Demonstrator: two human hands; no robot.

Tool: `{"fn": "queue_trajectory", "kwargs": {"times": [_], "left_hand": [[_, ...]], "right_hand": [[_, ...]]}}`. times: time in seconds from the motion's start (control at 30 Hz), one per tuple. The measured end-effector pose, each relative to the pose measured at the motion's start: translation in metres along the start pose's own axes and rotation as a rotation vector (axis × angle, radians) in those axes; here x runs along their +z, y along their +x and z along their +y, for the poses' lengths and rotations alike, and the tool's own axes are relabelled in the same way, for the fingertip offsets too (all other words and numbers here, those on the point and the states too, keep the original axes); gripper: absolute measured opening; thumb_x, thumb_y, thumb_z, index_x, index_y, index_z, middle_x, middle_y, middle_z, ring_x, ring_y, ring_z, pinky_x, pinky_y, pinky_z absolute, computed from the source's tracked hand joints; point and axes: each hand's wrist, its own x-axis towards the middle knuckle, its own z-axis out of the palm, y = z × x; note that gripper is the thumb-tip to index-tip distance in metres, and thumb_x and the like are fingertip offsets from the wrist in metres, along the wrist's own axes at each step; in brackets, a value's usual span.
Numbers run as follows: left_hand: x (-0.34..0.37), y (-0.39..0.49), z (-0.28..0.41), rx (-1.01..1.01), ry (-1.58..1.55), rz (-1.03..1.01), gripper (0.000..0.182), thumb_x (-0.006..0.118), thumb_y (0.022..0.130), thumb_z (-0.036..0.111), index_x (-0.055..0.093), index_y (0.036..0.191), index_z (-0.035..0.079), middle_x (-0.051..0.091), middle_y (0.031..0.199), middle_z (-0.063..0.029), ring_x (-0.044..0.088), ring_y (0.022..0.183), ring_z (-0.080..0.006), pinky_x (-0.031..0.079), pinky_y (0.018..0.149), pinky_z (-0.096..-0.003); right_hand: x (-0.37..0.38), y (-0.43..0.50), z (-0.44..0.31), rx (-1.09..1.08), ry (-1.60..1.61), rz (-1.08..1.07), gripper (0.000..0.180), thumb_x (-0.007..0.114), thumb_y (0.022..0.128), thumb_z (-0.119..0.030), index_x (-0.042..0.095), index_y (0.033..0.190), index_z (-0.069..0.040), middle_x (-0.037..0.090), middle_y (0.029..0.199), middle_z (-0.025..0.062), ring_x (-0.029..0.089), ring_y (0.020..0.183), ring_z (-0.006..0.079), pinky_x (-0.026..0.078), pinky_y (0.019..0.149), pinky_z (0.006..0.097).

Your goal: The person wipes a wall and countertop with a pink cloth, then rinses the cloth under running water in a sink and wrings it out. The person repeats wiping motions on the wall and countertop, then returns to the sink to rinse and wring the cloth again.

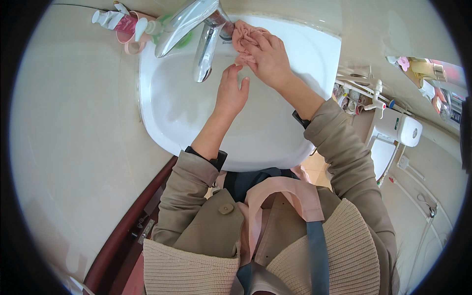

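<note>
A crumpled pink cloth lies against the back ledge of a white washbasin, right beside the base of a chrome faucet. Spread over the cloth, my right hand grips and presses it, its fingertips partly sunk in the folds. My left hand hovers over the bowl with thumb and fingers apart. Its fingertips are close to the cloth's lower edge; whether they touch it I cannot tell.
Left of the faucet stand a pink cup with a tube in it, a white-pump bottle and a green item. To the right are a white tap, a toilet and a wall shelf with toiletries.
</note>
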Motion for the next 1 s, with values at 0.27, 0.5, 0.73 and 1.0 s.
{"fn": "queue_trajectory", "kwargs": {"times": [0.27,0.5,0.73,1.0], "left_hand": [[0.006,0.003,0.017,-0.007,0.006,-0.017,0.038,0.056,0.089,0.016,0.047,0.122,-0.001,0.044,0.131,-0.0246,0.043,0.122,-0.0394,0.039,0.101,-0.0422],[0.017,0.005,0.017,0.002,0.019,-0.031,0.039,0.056,0.089,0.016,0.047,0.122,-0.001,0.043,0.132,-0.0254,0.043,0.122,-0.0404,0.039,0.101,-0.0424],[0.017,0.003,0.004,0.095,0.059,-0.041,0.038,0.057,0.088,0.015,0.047,0.121,-0.001,0.043,0.130,-0.0266,0.044,0.119,-0.0422,0.040,0.098,-0.0433],[-0.007,-0.002,-0.024,-0.010,0.010,-0.049,0.037,0.057,0.088,0.016,0.049,0.121,0.002,0.043,0.131,-0.0248,0.046,0.118,-0.0410,0.041,0.099,-0.0434]], "right_hand": [[-0.079,-0.036,0.050,0.313,-0.241,0.073,0.047,0.066,0.070,-0.016,0.061,0.117,-0.014,0.053,0.125,0.0096,0.048,0.110,0.0323,0.039,0.093,0.0433],[-0.073,-0.050,0.070,0.389,-0.385,0.138,0.049,0.067,0.069,-0.019,0.060,0.117,-0.012,0.052,0.124,0.0120,0.046,0.113,0.0342,0.039,0.094,0.0430],[0.007,0.029,0.015,0.104,-0.106,0.055,0.051,0.068,0.071,-0.023,0.059,0.120,-0.014,0.053,0.123,0.0064,0.046,0.115,0.0298,0.039,0.093,0.0437],[-0.014,-0.001,0.015,0.298,-0.278,0.141,0.042,0.069,0.071,-0.020,0.062,0.112,-0.013,0.055,0.119,0.0058,0.049,0.108,0.0292,0.041,0.087,0.0412]]}}
